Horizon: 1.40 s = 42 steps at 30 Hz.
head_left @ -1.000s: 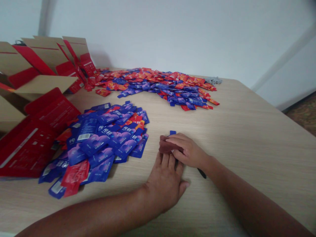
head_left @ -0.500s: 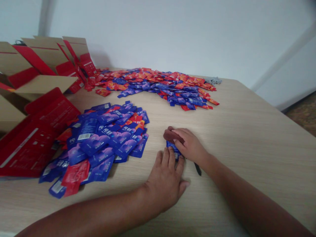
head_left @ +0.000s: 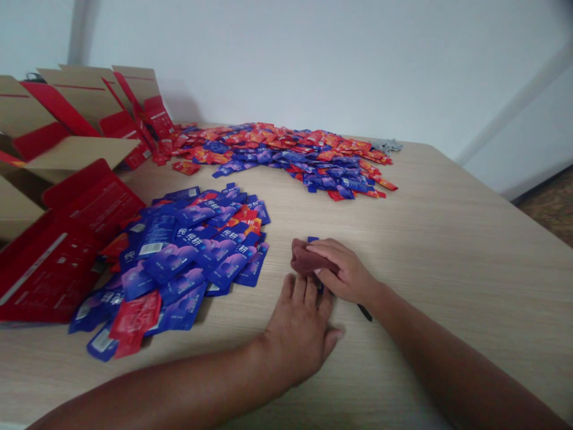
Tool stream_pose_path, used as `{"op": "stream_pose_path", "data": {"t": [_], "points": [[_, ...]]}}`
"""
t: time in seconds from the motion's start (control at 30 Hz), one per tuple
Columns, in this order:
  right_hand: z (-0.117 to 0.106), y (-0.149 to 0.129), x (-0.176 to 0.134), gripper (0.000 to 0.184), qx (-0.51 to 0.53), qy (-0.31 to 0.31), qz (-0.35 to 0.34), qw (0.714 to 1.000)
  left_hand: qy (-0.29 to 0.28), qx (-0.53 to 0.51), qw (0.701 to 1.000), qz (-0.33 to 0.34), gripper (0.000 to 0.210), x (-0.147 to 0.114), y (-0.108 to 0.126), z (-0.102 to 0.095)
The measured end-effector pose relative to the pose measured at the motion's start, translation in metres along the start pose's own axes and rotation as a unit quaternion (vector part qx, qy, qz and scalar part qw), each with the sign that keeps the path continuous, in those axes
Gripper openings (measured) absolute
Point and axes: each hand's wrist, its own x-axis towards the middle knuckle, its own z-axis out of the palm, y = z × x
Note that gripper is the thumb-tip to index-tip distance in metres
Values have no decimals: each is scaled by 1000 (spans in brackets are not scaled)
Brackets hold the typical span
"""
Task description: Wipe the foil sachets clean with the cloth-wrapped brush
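My right hand point(head_left: 347, 272) grips a folded brown cloth point(head_left: 308, 257) and presses it over a blue pouch point(head_left: 312, 239). Only a blue corner of that pouch shows past the cloth; the rest is covered. Palm down with fingers stretched out, my left hand point(head_left: 302, 325) lies at the near end of the pouch, fingertips touching the cloth's edge. A thin black object point(head_left: 365, 312) sticks out from beneath my right wrist; its kind is hidden. Left of my hands lies a heap of blue pouches point(head_left: 192, 245) with a red pouch point(head_left: 135, 316) on its near side.
Open red and brown cardboard boxes point(head_left: 76, 239) stand at the left. Along the back of the wooden table point(head_left: 447, 251) spreads a long pile of red and blue pouches point(head_left: 286, 152). A grey crumpled item point(head_left: 387, 146) sits at its right end, near the white wall point(head_left: 313, 60).
My right hand has slid the cloth toward me along the pouch, from its far end to my left fingertips. The black object shifted slightly right. My left hand stayed in place.
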Motion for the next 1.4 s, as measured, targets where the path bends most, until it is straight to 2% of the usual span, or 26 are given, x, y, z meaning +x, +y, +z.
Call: {"op": "stream_pose_path", "data": {"t": [0.1,0.23,0.37,0.9,1.13,1.27,1.4], "points": [[2,-1,1,54,-2,-59,-5,998,3,0,1000,0,80,0,1,-4],[3,0,2,53,-19,-58,27,998,-3,-7,1000,-1,81,1,0,-6],[3,0,2,54,-16,-59,31,998,-6,-8,1000,0,81,2,0,-4],[5,7,8,52,-75,-16,91,993,3,-3,1000,3,81,0,-1,0],[5,8,5,51,-86,-12,87,992,-4,-4,1000,1,82,0,-1,-1],[4,7,2,52,-79,23,80,993,-18,-11,1000,2,81,0,-1,-1],[3,4,0,53,-51,50,25,997,-16,-8,1000,0,81,0,-1,-1]]}}
